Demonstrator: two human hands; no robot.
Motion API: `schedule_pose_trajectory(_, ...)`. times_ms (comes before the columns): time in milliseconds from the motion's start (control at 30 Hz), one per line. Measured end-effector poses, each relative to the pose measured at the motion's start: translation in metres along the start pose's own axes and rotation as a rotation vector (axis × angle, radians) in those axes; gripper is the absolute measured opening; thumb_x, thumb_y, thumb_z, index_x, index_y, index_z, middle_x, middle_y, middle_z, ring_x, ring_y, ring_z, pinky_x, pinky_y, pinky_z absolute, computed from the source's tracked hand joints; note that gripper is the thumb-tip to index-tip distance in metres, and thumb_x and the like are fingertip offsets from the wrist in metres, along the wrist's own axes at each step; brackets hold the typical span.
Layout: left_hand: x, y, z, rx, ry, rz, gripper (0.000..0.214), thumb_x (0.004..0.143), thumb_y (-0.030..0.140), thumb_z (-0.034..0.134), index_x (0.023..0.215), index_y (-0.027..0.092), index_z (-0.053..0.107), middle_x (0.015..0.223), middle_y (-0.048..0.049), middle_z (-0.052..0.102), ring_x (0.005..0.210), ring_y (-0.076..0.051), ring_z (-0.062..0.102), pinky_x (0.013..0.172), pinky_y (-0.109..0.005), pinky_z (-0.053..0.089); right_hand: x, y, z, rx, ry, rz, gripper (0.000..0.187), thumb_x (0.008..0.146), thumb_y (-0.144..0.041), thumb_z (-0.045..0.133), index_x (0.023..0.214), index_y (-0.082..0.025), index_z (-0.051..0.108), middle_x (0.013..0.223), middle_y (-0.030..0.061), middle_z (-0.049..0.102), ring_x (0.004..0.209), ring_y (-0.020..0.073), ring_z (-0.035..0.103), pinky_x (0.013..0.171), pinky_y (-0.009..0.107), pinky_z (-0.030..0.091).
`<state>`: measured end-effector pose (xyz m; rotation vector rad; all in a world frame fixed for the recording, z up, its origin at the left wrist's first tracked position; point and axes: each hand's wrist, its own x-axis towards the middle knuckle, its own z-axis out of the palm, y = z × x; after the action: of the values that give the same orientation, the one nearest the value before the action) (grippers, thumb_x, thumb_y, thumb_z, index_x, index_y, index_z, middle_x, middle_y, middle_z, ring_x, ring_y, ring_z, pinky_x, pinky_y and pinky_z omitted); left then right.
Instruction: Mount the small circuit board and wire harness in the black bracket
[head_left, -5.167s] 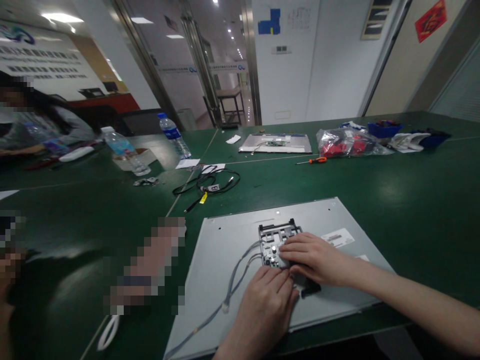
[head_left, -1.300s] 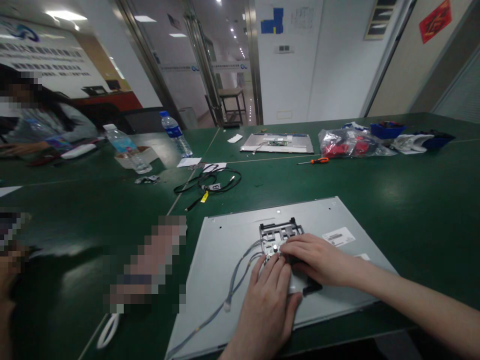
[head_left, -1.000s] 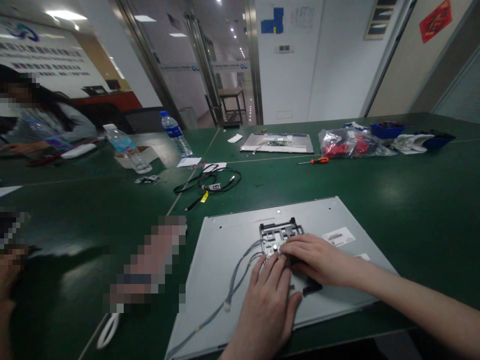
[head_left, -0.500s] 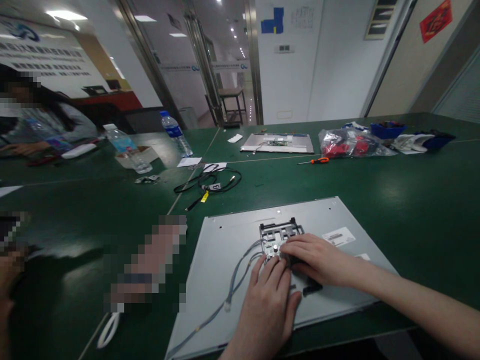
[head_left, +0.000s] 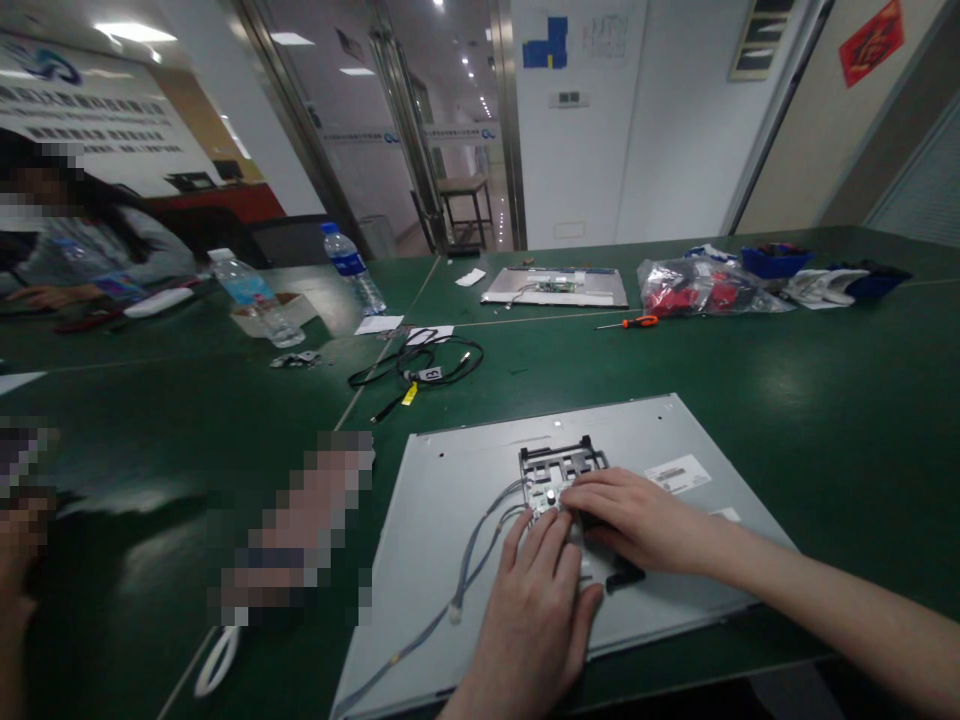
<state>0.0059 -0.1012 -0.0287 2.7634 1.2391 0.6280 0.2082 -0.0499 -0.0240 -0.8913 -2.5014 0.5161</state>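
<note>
A flat silver display panel (head_left: 465,480) lies face down on the green table, with a black-edged bracket frame (head_left: 555,455) on its back. Inside the frame, a small circuit board (head_left: 541,497) is partly covered by my hands. My left hand (head_left: 536,600) rests on the board's near edge, fingers stretched forward and thumb apart. From the right, my right hand (head_left: 637,515) closes over the board's right part, its fingers together and the thumb underneath, mostly hidden. Grey cables (head_left: 480,530) run from the board's left side down across the panel.
A black cable coil (head_left: 427,370) lies beyond the panel. Farther back are an orange screwdriver (head_left: 630,322), another panel (head_left: 555,287) and a plastic bag of red things (head_left: 705,287). Bottles (head_left: 352,270) stand at the left. A person's hand (head_left: 22,540) holds a phone at the left edge.
My hands stay nearly in place on the board, with only a slight shift of the left fingers. The phone at the left edge has tilted a little.
</note>
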Motion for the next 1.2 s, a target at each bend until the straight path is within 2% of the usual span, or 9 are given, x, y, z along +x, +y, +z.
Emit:
schedule_pose_trajectory(433,0.0019,0.0008,-0.0035,0.000,-0.039,-0.026,0.038,0.090,0.030,0.053,0.126,0.017,0.052,0.134,-0.0079,0.056,0.126,-0.027,0.048,0.111,-0.051,0.031,-0.0005,0.0014,0.0009,0.001,0.010,-0.006,0.036,0.094,-0.017,0.053,0.129,-0.016,0.051,0.125,0.0104,0.060,0.120,0.0209,0.051,0.103,0.040,0.044)
schedule_pose_trajectory(967,0.0022,0.0024,-0.0036,-0.019,-0.025,-0.051,0.024,0.087,0.027,0.056,0.108,0.017,0.059,0.122,-0.0103,0.059,0.120,-0.029,0.052,0.110,-0.053,0.034,-0.0008,-0.0004,-0.0014,-0.001,-0.001,0.000,0.041,0.090,-0.013,0.056,0.130,-0.018,0.050,0.124,0.0100,0.061,0.119,0.0212,0.052,0.102,0.040,0.044)
schedule_pose_trajectory(1200,0.0015,0.0015,-0.0029,-0.007,-0.015,-0.039,0.028,0.087,0.028,0.056,0.112,0.017,0.058,0.127,-0.0107,0.058,0.122,-0.030,0.051,0.110,-0.052,0.033,-0.0001,0.0000,-0.0005,-0.011,0.007,-0.009,0.038,0.091,-0.015,0.056,0.129,-0.018,0.051,0.124,0.0106,0.061,0.120,0.0211,0.052,0.102,0.040,0.045)
